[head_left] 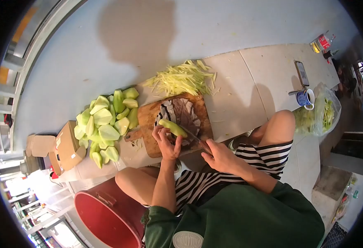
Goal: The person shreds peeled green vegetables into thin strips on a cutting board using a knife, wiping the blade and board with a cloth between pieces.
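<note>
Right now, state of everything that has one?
Left hand, holding piece
Right hand, gripping knife
Piece, held above board
Knife, blade at piece
Shreds, piled
Chunks, heaped
Box, open
Bin, open
Cup, upright
Phone, flat, screen unclear
Bottle, upright
Bag, holding green pieces

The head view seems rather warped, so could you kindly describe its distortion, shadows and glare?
Head view: black fisheye corners, and the tiled surface bows along its back edge; head view: a soft shadow darkens the pale wall; head view: glare washes out the lower-left background; head view: the knife in the right hand has a dim blade.
</note>
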A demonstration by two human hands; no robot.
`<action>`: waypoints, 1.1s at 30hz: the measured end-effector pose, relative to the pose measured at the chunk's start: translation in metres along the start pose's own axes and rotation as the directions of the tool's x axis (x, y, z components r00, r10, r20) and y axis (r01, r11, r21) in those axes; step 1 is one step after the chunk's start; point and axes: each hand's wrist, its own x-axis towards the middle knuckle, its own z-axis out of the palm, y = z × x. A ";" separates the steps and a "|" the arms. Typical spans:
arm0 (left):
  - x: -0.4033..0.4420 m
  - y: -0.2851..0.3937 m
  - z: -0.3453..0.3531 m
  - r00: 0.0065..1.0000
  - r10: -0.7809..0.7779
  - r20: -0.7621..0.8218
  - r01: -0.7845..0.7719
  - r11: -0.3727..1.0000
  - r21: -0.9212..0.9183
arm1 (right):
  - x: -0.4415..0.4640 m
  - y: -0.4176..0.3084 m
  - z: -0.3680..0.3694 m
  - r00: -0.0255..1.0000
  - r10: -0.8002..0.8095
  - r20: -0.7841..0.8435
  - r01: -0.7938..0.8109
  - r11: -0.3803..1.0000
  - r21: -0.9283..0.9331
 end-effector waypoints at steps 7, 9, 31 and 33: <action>0.007 -0.024 0.001 0.989 0.148 -0.028 -0.148 0.989 0.029 | 0.008 -0.004 0.000 0.995 0.062 0.079 -0.049 0.988 -0.150; 0.009 -0.026 0.000 0.981 0.190 -0.029 -0.188 0.980 0.058 | 0.013 -0.008 -0.002 0.995 0.057 0.085 -0.040 0.980 -0.193; 0.001 -0.041 0.011 0.981 0.181 -0.073 -0.174 0.981 0.089 | 0.054 -0.049 -0.022 0.962 0.083 0.261 0.027 0.919 -0.392; 0.002 -0.042 0.011 0.977 0.191 -0.099 -0.184 0.980 0.081 | 0.065 -0.038 -0.016 0.952 0.098 0.289 0.029 0.914 -0.405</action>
